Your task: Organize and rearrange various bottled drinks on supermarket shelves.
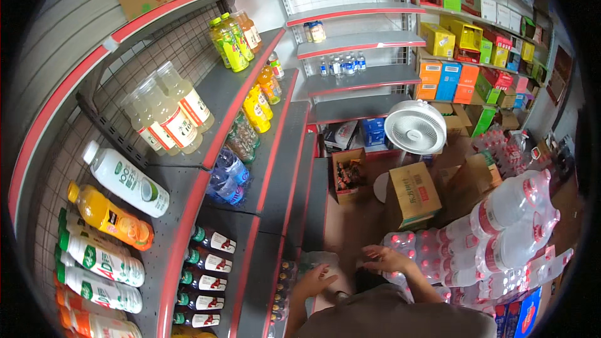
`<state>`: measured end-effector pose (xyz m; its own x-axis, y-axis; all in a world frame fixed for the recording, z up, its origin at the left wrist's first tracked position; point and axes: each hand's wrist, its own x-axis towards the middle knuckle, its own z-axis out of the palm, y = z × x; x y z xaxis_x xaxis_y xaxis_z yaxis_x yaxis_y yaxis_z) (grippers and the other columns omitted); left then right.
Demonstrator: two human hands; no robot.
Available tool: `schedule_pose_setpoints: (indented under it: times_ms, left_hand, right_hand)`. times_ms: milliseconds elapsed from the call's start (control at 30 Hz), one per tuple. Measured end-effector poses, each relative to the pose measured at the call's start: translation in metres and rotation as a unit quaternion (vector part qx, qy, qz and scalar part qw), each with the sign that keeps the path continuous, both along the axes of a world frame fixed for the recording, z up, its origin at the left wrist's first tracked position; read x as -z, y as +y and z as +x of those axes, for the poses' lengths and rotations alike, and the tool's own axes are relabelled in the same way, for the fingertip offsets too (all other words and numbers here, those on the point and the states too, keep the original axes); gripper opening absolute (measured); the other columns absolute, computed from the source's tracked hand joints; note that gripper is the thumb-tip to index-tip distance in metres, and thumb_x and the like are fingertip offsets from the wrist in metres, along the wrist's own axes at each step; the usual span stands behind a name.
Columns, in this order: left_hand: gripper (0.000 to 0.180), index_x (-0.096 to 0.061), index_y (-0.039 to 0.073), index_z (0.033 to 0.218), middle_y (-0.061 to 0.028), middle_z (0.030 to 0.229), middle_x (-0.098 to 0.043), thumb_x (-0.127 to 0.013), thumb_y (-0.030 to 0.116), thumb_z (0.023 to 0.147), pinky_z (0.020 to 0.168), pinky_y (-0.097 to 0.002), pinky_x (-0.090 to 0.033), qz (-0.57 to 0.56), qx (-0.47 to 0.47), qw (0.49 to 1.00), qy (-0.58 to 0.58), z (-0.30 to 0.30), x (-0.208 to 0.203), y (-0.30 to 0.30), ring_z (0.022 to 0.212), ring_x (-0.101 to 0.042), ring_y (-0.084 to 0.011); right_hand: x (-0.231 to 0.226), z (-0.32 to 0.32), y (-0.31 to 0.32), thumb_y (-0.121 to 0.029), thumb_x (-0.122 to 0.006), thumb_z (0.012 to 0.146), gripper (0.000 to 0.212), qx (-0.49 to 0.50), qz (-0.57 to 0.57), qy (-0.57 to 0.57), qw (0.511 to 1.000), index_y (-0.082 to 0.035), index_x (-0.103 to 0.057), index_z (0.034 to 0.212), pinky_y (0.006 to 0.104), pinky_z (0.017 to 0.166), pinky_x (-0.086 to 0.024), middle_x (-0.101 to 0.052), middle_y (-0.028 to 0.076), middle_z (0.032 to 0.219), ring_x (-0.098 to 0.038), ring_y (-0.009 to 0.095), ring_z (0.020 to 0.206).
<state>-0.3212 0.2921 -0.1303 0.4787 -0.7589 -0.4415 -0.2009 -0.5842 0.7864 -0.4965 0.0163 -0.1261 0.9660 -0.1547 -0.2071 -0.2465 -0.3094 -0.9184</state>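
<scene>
Low in front of me, my left hand (pixel 317 281) is raised with its fingers spread and nothing in it. Just beyond it lies a clear plastic-wrapped bundle (pixel 320 259), partly covered by the hand; I cannot tell whether they touch. My right hand (pixel 389 260) is also empty, its fingers apart and pointing left. It is nearest to a shrink-wrapped pack of clear bottles with red caps (pixel 400 242), part of the stacks on the right. To the left of my left hand, small dark bottles (pixel 285 281) line the lowest shelf.
Left shelves (pixel 181 181) hold juice, milk-drink and dark bottles. Ahead stand an open carton (pixel 349 175), a closed brown carton (pixel 414 195) and a white fan (pixel 416 126). Large wrapped water bottles (pixel 501 231) crowd the right side. Coloured boxes (pixel 447 81) fill the far-right shelves.
</scene>
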Motion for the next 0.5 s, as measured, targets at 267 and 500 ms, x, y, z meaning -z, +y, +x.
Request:
schedule_pose_setpoints:
  times_ms: [267,500]
  left_hand:
    - [0.088,-0.052,0.005,0.153,-0.0275,0.14,-0.066,-0.075,0.064,0.092,0.107,-0.0451,-0.053,0.066,-0.031,0.997,0.036,0.045,0.028,-0.03,0.127,-0.067,-0.0383]
    - [0.08,-0.055,0.004,0.151,-0.0265,0.145,-0.062,-0.073,0.059,0.095,0.111,-0.0489,-0.05,0.162,-0.085,0.979,-0.092,0.112,-0.003,-0.102,0.134,-0.061,-0.0426]
  right_hand:
    - [0.042,0.107,-0.068,-0.038,-0.083,0.093,0.067,-0.036,-0.009,-0.027,0.999,-0.003,-0.061,0.146,0.0444,0.103,-0.056,-0.071,0.021,0.135,-0.07,0.035,0.122]
    - [0.038,0.208,-0.132,-0.039,-0.078,0.095,0.062,-0.137,-0.063,-0.028,0.988,-0.003,-0.062,0.144,0.0453,0.099,-0.056,-0.073,0.021,0.128,-0.072,0.036,0.115]
